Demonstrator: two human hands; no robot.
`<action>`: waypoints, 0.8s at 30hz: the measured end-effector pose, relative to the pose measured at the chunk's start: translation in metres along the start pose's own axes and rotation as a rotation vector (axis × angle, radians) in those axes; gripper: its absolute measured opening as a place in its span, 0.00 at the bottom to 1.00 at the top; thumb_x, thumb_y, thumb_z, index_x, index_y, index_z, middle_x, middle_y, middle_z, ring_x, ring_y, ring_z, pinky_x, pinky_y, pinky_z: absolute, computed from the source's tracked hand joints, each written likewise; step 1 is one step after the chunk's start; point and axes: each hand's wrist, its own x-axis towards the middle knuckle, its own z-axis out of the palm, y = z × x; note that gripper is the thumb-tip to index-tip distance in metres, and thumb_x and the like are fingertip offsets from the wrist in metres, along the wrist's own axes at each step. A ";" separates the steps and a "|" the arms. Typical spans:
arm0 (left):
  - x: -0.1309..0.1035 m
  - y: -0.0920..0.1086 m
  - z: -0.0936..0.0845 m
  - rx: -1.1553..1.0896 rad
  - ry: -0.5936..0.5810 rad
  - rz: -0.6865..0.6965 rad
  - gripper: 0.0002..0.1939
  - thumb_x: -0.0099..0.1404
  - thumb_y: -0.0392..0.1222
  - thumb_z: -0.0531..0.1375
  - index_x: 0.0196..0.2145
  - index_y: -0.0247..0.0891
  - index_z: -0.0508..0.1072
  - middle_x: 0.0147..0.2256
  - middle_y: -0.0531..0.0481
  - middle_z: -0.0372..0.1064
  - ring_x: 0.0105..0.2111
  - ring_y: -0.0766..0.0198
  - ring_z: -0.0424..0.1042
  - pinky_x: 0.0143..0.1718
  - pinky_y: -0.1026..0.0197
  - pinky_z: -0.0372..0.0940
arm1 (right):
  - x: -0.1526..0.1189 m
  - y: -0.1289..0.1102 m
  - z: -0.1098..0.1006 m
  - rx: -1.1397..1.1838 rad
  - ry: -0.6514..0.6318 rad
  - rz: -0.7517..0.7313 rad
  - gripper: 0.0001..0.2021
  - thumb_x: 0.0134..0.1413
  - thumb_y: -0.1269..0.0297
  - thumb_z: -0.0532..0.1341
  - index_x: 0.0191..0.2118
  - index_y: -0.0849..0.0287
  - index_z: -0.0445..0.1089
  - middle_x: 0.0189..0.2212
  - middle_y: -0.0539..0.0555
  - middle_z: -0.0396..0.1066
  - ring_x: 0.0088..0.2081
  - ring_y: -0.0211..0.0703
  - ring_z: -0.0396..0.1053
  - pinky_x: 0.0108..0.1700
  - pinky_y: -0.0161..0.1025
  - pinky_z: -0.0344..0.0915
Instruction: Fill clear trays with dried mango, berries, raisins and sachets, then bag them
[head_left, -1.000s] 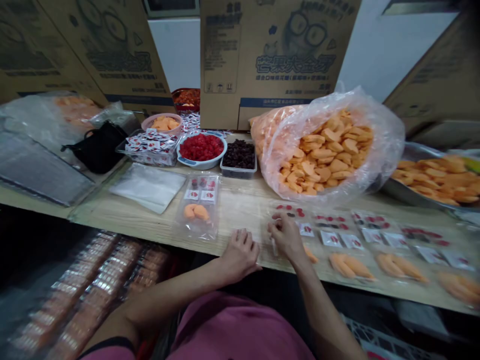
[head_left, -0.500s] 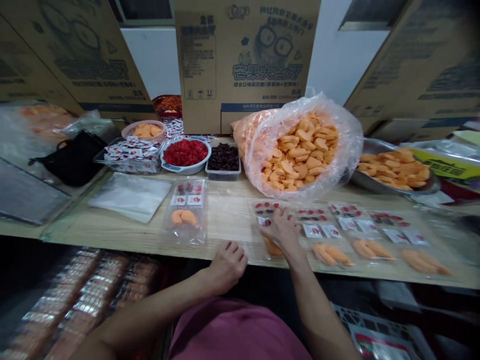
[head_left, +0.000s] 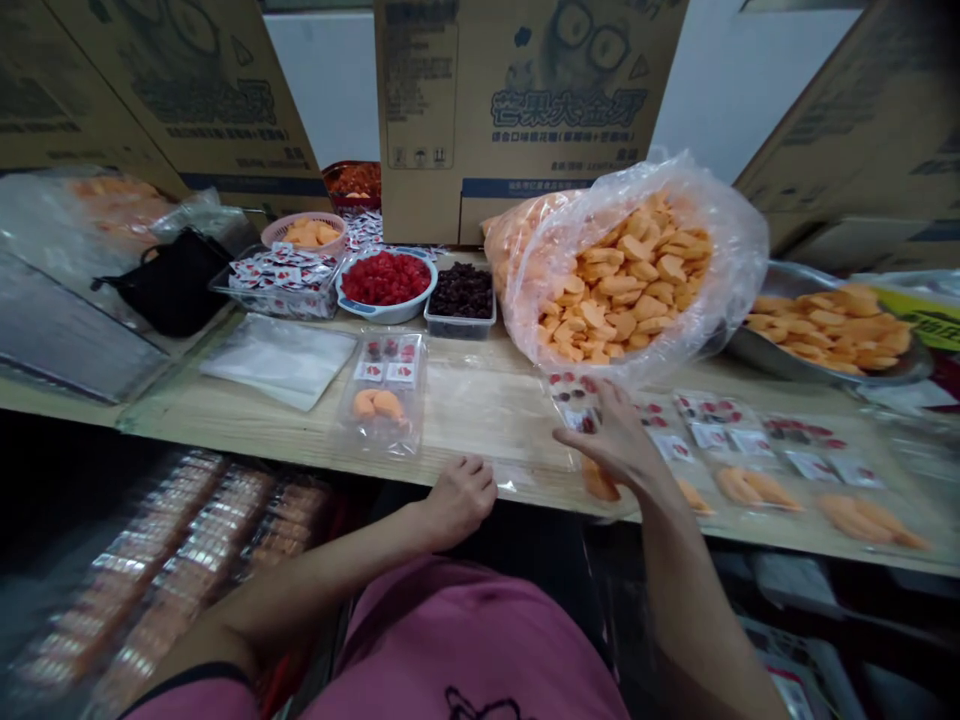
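My right hand (head_left: 626,435) lies over a clear packet (head_left: 574,388) of red and dark dried fruit, a small sachet and orange tooth-shaped pieces. Its thumb is spread from its fingers, and it partly hides this packet and the neighbouring one. Curled fingers close my left hand (head_left: 461,500) at the table's front edge; whether anything is in them is hidden. Between the hands a clear plastic sheet or bag (head_left: 495,410) lies flat. Left of it lies another filled packet (head_left: 386,395), with two sachets and orange pieces.
Behind stand a bowl of red dried fruit (head_left: 386,280), a tub of dark dried fruit (head_left: 460,292), a sachet tray (head_left: 281,275) and a big bag of orange pieces (head_left: 630,285). Flat clear bags (head_left: 277,358) lie left. Filled packets (head_left: 750,460) and a metal bowl (head_left: 926,365) are right.
My right hand has slid right with the packet beneath it, closer against the neighbouring packet, and its thumb has spread. My left hand stays near the table edge. The view has tilted down slightly.
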 end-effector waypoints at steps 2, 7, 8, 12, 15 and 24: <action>0.006 0.001 -0.004 -0.064 -0.039 -0.068 0.06 0.59 0.28 0.53 0.29 0.33 0.69 0.33 0.42 0.68 0.36 0.56 0.64 0.35 0.55 0.62 | -0.011 0.003 -0.012 0.044 -0.014 -0.029 0.42 0.40 0.44 0.61 0.60 0.61 0.54 0.59 0.66 0.53 0.60 0.62 0.50 0.59 0.57 0.52; 0.020 0.001 -0.012 -0.255 -0.043 -0.343 0.10 0.62 0.27 0.49 0.28 0.35 0.67 0.31 0.45 0.68 0.35 0.60 0.65 0.37 0.59 0.64 | -0.044 0.010 -0.022 0.059 -0.085 -0.072 0.44 0.38 0.48 0.64 0.62 0.60 0.52 0.62 0.65 0.49 0.62 0.62 0.47 0.60 0.57 0.51; 0.021 0.001 -0.013 -0.265 -0.038 -0.362 0.10 0.62 0.27 0.49 0.29 0.35 0.67 0.32 0.45 0.68 0.36 0.61 0.65 0.38 0.59 0.64 | -0.050 0.014 -0.020 0.057 -0.099 -0.083 0.44 0.38 0.49 0.64 0.62 0.60 0.52 0.62 0.64 0.48 0.62 0.61 0.47 0.60 0.56 0.50; 0.018 0.002 -0.013 -0.085 -0.032 -0.195 0.08 0.60 0.27 0.52 0.35 0.31 0.69 0.41 0.39 0.67 0.41 0.56 0.63 0.41 0.56 0.64 | -0.066 0.031 -0.015 0.076 -0.101 -0.111 0.42 0.38 0.53 0.64 0.61 0.59 0.52 0.61 0.63 0.49 0.62 0.58 0.48 0.60 0.54 0.52; 0.009 0.000 -0.010 0.013 -0.062 -0.012 0.08 0.61 0.27 0.52 0.34 0.30 0.70 0.39 0.38 0.67 0.39 0.55 0.63 0.40 0.55 0.64 | -0.072 0.039 -0.014 0.088 -0.092 -0.106 0.41 0.38 0.53 0.63 0.61 0.58 0.52 0.61 0.63 0.49 0.62 0.59 0.48 0.60 0.54 0.52; 0.025 0.013 -0.002 -0.365 0.104 -0.390 0.10 0.60 0.30 0.52 0.22 0.36 0.63 0.26 0.48 0.64 0.31 0.63 0.63 0.34 0.61 0.60 | -0.090 0.031 -0.026 0.052 -0.173 -0.170 0.43 0.38 0.56 0.62 0.63 0.59 0.49 0.63 0.63 0.45 0.63 0.60 0.45 0.61 0.54 0.51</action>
